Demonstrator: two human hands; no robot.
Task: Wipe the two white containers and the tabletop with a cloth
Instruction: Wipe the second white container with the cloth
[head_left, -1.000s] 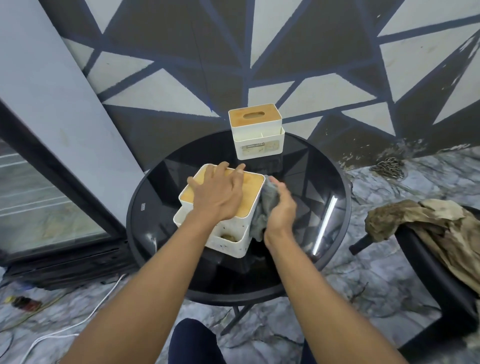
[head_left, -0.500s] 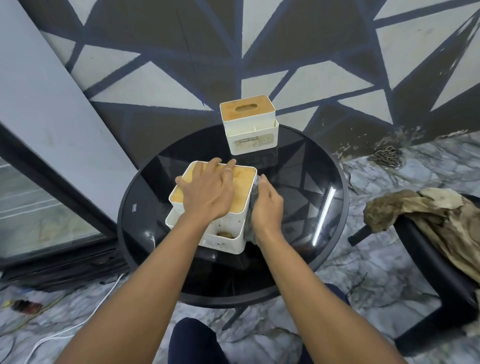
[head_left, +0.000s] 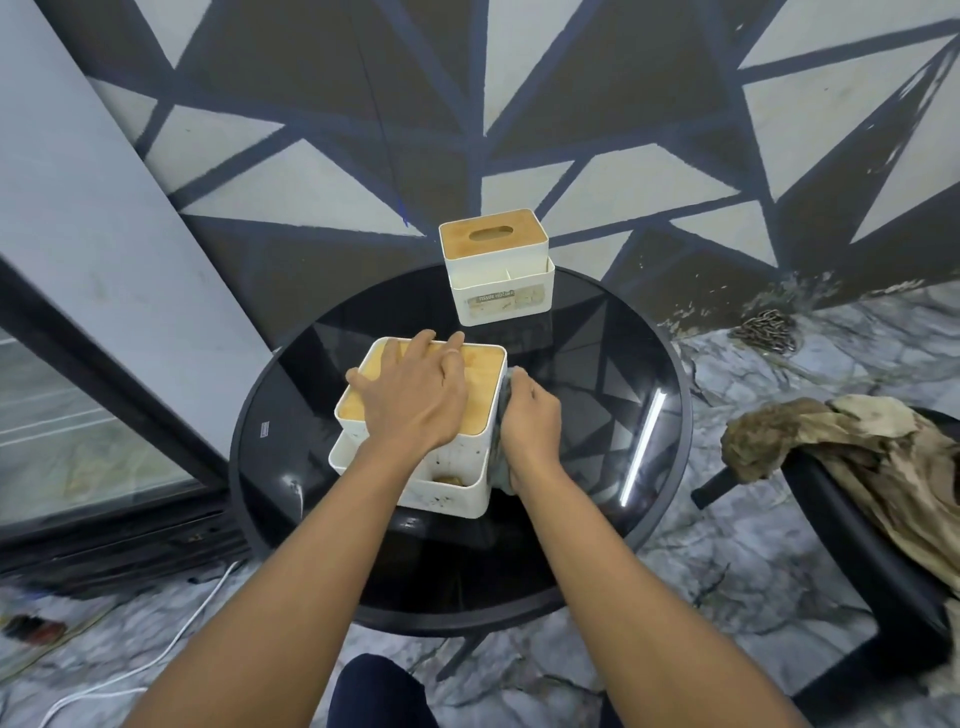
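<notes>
On the black bench (head_left: 597, 374), the left hand (head_left: 415, 400) lies flat, fingers straight, on the near white box (head_left: 447, 491), and the right hand (head_left: 532, 426) holds the cloth (head_left: 500, 467) in its fingers against that box's side.
</notes>
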